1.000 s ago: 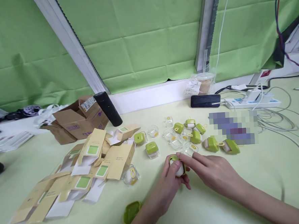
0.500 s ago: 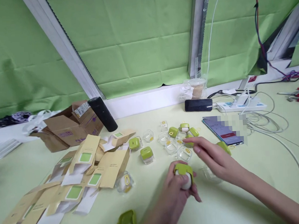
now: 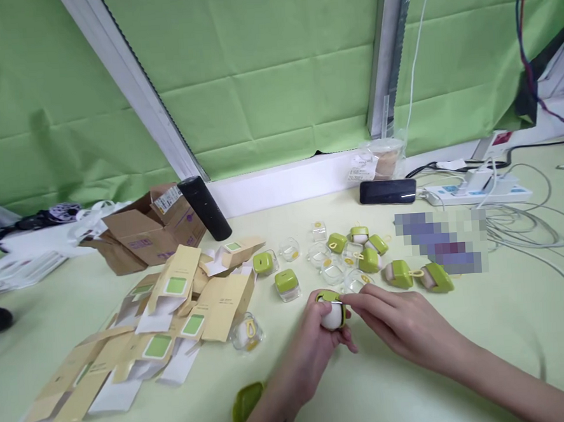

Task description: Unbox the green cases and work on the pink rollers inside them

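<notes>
My left hand [image 3: 314, 346] grips a small white ball in a green holder [image 3: 331, 311], just above the pale green table [image 3: 460, 315]. My right hand [image 3: 398, 321] reaches in from the right, its fingertips touching the holder's green rim. Just behind my hands lie several small clear cubes and green-capped pieces [image 3: 356, 251]. A green-lidded clear cube [image 3: 287, 284] stands to the left of them. A loose green lid [image 3: 246, 403] lies near my left forearm.
Flat tan and white cartons [image 3: 173, 313] spread over the left of the table, with open brown boxes [image 3: 144, 229] and a black cylinder [image 3: 204, 207] behind. A dark phone [image 3: 387, 191], a power strip [image 3: 476, 191] and white cables [image 3: 541, 233] lie at the right.
My right hand, which had reached out over the green pieces half a second ago, has come back to the ball holder in my left hand. The view has shifted slightly.
</notes>
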`<control>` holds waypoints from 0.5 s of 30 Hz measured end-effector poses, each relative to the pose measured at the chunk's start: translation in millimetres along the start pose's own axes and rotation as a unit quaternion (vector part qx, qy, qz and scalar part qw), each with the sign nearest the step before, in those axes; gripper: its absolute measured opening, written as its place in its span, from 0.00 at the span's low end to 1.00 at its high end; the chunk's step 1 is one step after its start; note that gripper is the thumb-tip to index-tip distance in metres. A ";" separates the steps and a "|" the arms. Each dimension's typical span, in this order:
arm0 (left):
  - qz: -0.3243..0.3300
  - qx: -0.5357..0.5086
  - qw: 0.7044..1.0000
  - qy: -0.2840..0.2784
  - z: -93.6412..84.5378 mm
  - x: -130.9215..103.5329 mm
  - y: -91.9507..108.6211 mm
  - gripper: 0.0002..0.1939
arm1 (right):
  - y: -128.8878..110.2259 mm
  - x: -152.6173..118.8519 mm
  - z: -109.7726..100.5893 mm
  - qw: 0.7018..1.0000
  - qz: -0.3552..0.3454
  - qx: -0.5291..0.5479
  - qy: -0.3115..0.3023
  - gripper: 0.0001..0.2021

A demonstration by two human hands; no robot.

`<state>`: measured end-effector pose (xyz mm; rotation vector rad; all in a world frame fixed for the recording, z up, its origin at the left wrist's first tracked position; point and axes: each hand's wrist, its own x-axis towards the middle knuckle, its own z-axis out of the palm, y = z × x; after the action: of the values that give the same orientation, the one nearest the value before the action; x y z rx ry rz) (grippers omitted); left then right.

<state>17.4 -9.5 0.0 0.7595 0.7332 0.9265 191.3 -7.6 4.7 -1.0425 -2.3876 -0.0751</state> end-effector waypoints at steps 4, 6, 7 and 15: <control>0.013 0.032 0.999 0.030 1.6 0.0 -4.8 0.09 | -7.6 -0.6 7.3 0.999 -0.009 -0.038 -0.002 0.21; 0.019 0.045 0.998 0.041 4.1 0.2 -6.2 0.10 | -9.4 -0.4 9.4 0.999 -0.015 -0.049 0.007 0.24; 0.024 0.046 0.998 0.043 5.8 0.1 -6.6 0.10 | -9.8 -0.4 10.2 0.998 -0.017 -0.054 0.014 0.26; 0.085 -0.039 0.995 0.020 29.9 7.1 1.3 0.04 | -3.1 -4.0 10.1 0.990 0.006 -0.103 0.095 0.32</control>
<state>44.0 -10.0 15.3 0.7453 0.6707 1.1211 186.9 -9.9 -5.4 -1.0901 -2.2353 -0.4056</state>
